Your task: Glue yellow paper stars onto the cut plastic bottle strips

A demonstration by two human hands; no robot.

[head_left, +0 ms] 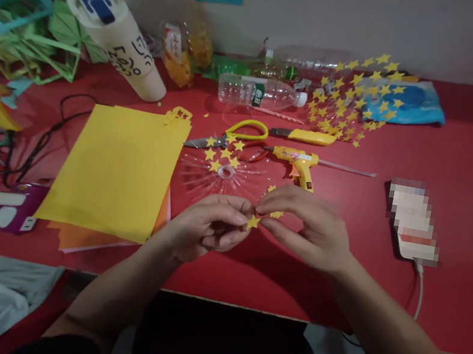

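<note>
My left hand (210, 224) pinches a small yellow star (253, 222) between thumb and fingers over the red table (317, 289). Close on its right is my right hand (308, 226), thumb and fingertips near the star's edge; its fingers are apart, with nothing plainly held. Several more yellow stars (276, 214) lie partly hidden behind the right hand. Beyond my hands, a clear plastic piece with splayed strips (226, 172) carries several yellow stars. A yellow glue gun (298, 160) lies behind the right hand.
Yellow paper sheets (119, 168) lie at left, scissors (247, 130) and a yellow cutter (312, 136) further back. Behind them are plastic bottles (256, 92), a star-covered clear piece (344, 107) and a tilted white tumbler (122, 47). A phone (411, 223) with a cable is at right.
</note>
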